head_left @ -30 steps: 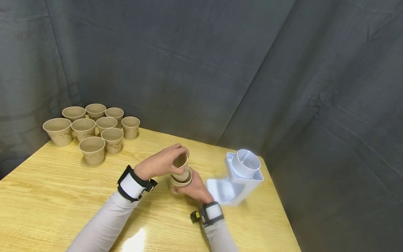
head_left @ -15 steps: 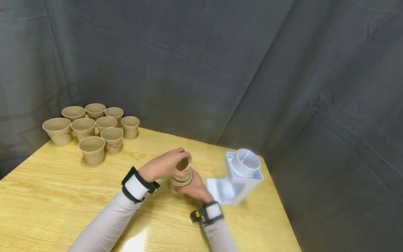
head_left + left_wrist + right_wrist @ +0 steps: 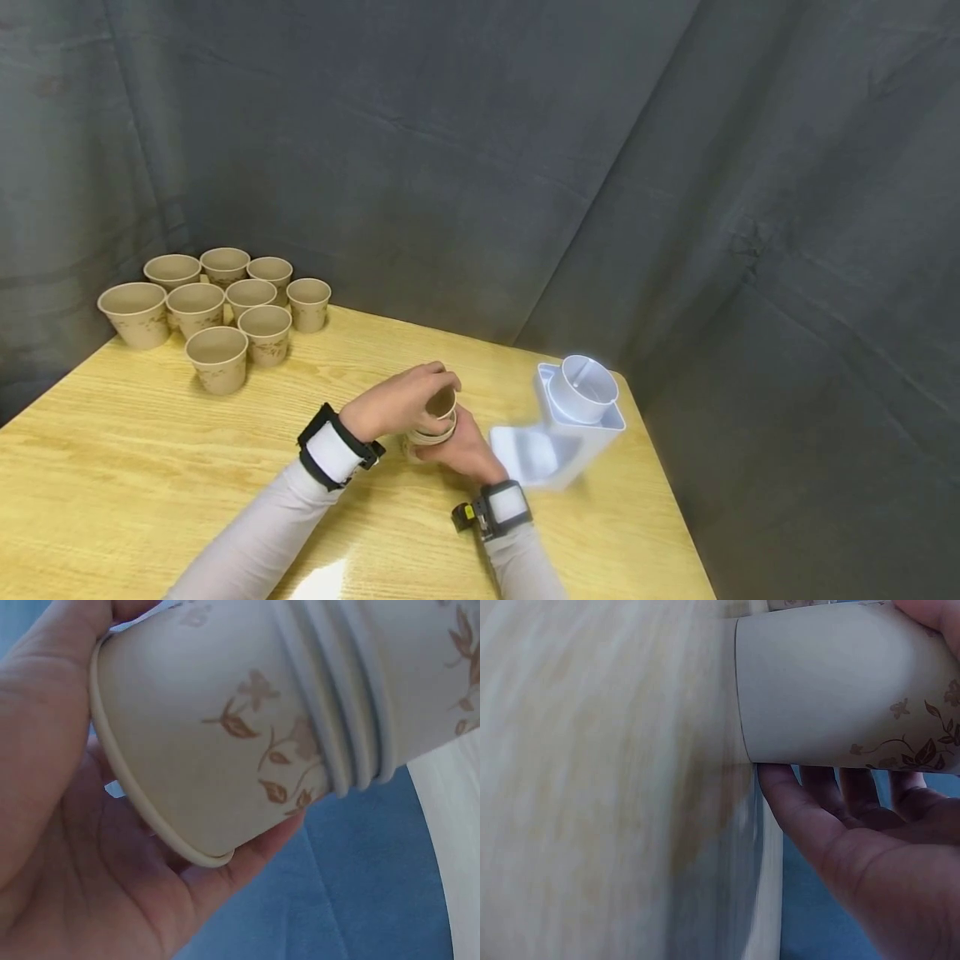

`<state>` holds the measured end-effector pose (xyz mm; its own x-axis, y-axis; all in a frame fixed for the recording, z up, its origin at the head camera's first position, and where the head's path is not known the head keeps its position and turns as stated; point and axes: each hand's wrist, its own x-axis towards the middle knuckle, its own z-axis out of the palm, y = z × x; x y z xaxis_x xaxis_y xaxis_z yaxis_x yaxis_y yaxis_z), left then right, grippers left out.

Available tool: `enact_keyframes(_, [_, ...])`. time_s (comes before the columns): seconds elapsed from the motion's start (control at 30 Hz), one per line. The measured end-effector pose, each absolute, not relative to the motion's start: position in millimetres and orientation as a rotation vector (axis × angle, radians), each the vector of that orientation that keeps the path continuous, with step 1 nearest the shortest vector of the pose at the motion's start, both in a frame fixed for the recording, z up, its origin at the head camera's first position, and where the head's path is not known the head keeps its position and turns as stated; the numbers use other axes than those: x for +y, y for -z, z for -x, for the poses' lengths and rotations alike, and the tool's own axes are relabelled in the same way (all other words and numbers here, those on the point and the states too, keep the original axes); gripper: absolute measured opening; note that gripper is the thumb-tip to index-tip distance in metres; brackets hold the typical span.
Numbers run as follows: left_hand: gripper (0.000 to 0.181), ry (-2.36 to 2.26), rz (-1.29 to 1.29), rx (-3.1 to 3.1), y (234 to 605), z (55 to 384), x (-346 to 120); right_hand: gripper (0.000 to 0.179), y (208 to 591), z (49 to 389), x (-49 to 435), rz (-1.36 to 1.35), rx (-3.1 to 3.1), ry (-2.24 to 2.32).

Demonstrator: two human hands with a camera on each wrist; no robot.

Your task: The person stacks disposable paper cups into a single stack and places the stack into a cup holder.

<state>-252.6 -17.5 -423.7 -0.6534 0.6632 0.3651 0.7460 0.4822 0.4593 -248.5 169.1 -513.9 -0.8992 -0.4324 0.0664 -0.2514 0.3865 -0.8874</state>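
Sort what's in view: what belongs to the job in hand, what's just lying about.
In the job:
upper cup, in the left hand
cup stack, in the right hand
loose cups, probably

Seemingly just lying about:
white stand, untouched

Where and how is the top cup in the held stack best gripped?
Likely around its upper wall near the rim, from the left: the top cup has its lower part inside the stack, and the right hand holds that stack from the right, leaving the upper part to the left hand.
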Motion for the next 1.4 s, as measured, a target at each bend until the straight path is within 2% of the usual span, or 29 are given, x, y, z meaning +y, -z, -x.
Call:
enact_keyframes(0.57, [0.052, 0.906, 1.212, -2.812, 438.7, 248.4, -9.5, 0.069, 510.4, 245.7, 164.1, 0.682, 2.522, 1.496])
enact_keyframes(0.87, [0.064, 0.935, 1.179, -2.844, 431.2, 246.7, -17.0, 0.076, 515.0, 248.9, 165.6, 0.693, 2.503, 1.518])
enact_keyframes(1.1, [0.052, 0.941, 1.189, -2.837, 422.7, 247.2, -23.3, 0.077, 514.1, 249.8, 164.3, 0.661, 2.5, 1.517])
enact_keyframes(1.4, [0.054, 0.959, 1.171, -2.922, 422.0, 249.4, -25.2, 0.076, 515.0, 250.5, 167.8, 0.632, 2.522, 1.504])
